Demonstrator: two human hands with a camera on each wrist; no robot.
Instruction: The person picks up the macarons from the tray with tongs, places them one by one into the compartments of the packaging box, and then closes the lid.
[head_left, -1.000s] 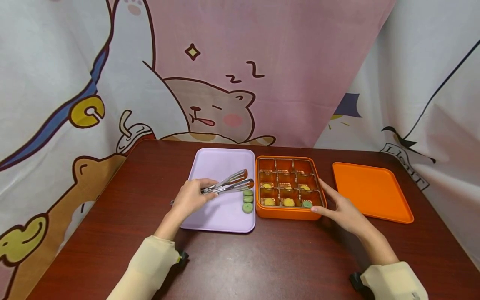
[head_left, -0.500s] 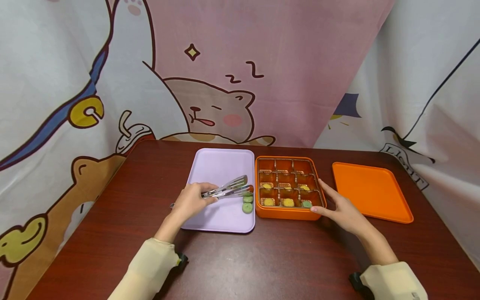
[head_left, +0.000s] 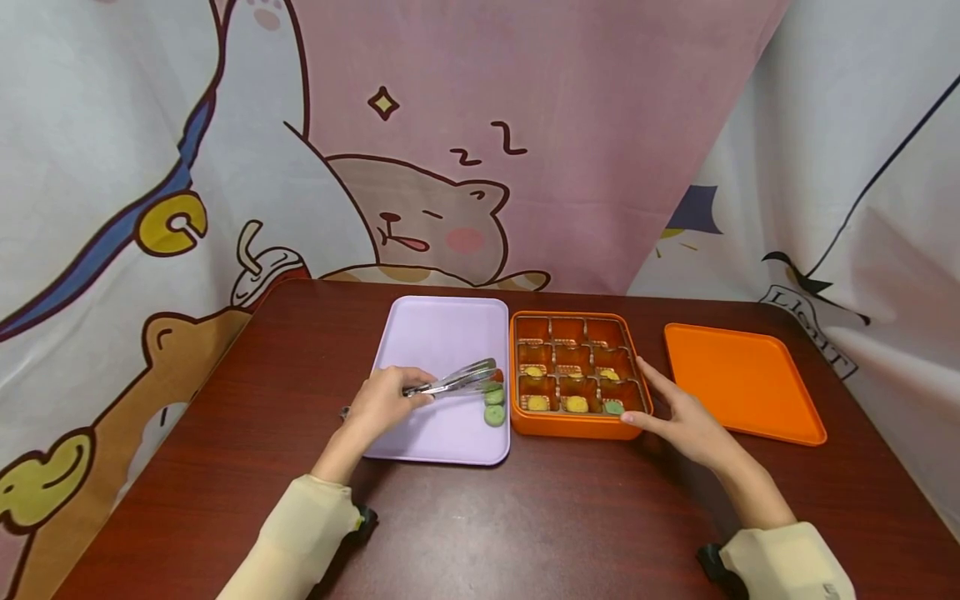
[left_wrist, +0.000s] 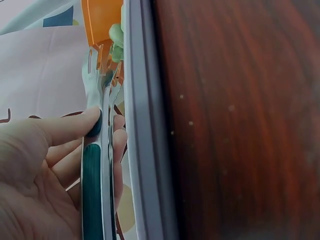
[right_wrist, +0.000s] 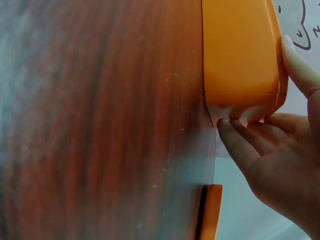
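Observation:
My left hand (head_left: 390,396) grips metal tongs (head_left: 453,381) with a teal handle (left_wrist: 92,200) over the lilac tray (head_left: 435,333). The tongs' tips are nearly together on the top one of a short row of green round pieces (head_left: 494,414) at the tray's right edge. In the left wrist view a green piece (left_wrist: 116,36) shows just past the tips. My right hand (head_left: 663,412) rests with straight fingers (right_wrist: 245,142) against the front right corner of the orange compartment box (head_left: 570,425), thumb along its side. Several compartments hold yellow or green pieces.
An orange lid (head_left: 742,383) lies flat to the right of the box. All of it stands on a dark red-brown table (head_left: 525,517). Cartoon-printed cloth hangs behind and at both sides.
The tongs have come down onto the row of green pieces and their tips have narrowed around the top one. The right hand and box have not moved.

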